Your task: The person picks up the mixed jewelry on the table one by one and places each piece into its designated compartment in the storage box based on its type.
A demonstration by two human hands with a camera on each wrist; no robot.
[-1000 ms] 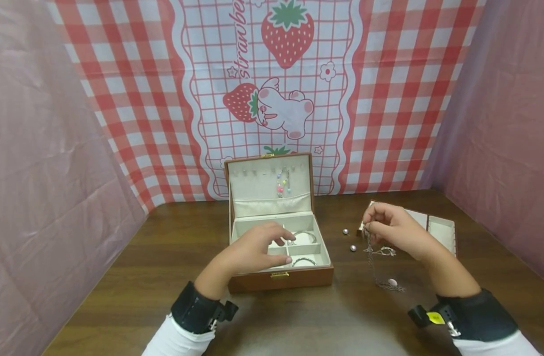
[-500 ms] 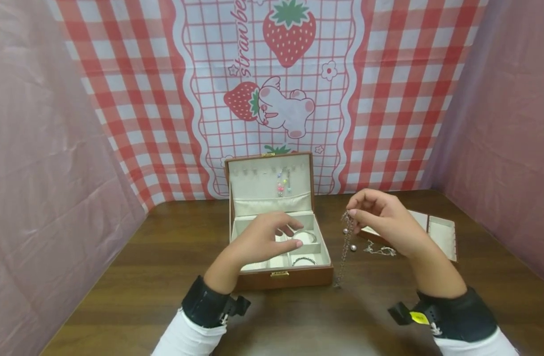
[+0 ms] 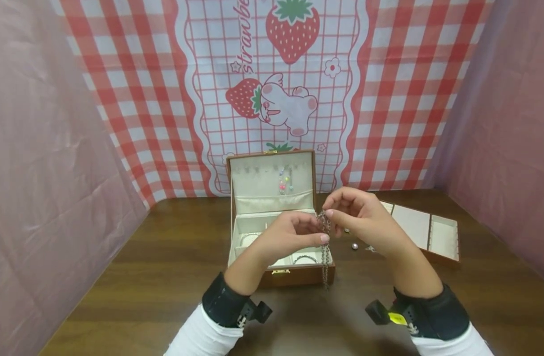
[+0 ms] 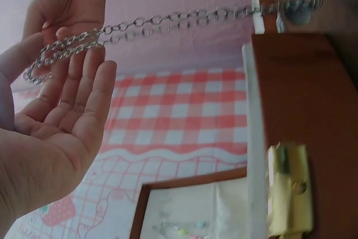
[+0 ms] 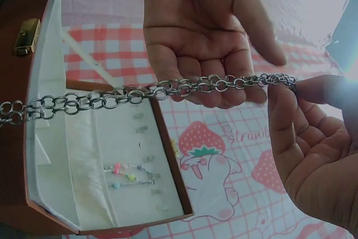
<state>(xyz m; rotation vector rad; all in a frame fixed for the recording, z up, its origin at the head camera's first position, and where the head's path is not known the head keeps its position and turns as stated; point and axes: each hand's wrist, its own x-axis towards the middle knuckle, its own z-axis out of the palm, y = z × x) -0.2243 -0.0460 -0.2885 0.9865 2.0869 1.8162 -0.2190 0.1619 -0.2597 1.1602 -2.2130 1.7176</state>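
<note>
A silver link chain (image 3: 325, 267) hangs doubled in front of the right side of a brown jewellery box (image 3: 294, 281). My right hand (image 3: 365, 220) pinches its upper end between thumb and fingertips. Beside the chain is my left hand (image 3: 290, 232), thumb and fingers apart; in the right wrist view its palm (image 5: 196, 32) lies behind the links without gripping them. At the chain's lower end, the left wrist view shows a round grey disc (image 4: 298, 12). The box's lid stands up, with colourful beaded strands (image 3: 283, 183) hanging inside.
A bracelet (image 3: 305, 257) lies in a front compartment of the box. To the right, a shallow tray (image 3: 443, 237) with pale lining sits on the wooden table (image 3: 134, 287). Between box and tray are a small round stud (image 3: 354, 246) and part of a thin silver piece (image 3: 371, 249).
My right hand has lifted the chain off the table and carried it left to the box's front right corner. My left hand has moved right, from over the compartments to beside the chain.
</note>
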